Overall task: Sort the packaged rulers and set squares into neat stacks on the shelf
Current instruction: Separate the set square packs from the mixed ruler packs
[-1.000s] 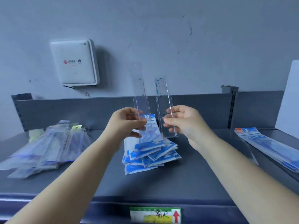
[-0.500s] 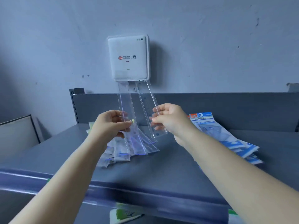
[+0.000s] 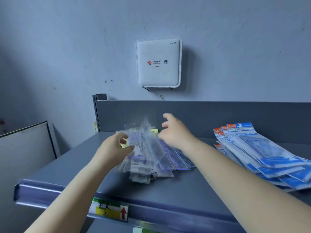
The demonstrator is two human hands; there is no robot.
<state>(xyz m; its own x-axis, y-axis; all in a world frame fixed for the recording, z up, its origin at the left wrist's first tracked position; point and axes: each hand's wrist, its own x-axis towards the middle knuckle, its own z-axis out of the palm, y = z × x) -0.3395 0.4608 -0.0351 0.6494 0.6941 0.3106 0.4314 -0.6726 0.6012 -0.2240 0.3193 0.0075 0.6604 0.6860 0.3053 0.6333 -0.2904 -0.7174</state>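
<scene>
Leftmost, 1 pale board leaned against the wall beside the grey shelf. On the shelf's front lip, at 6 o'clock from the hands, sat 1 green-and-yellow price label with a red arrow. The left hand hovered over the left edge of the clear ruler pile, fingers loosely curled and parted; whether it touched a packet could not be told. That pile lay fanned and untidy at mid-shelf, its packets too overlapped and blurred to count. The right hand spread open above the pile's far end, at 1 o'clock from the left hand, gripping nothing visible. At 12 o'clock hung 1 white wifi box on the wall. At 3 o'clock, well apart, lay the blue set square packs, at least 4 orange-tagged tops showing.
</scene>
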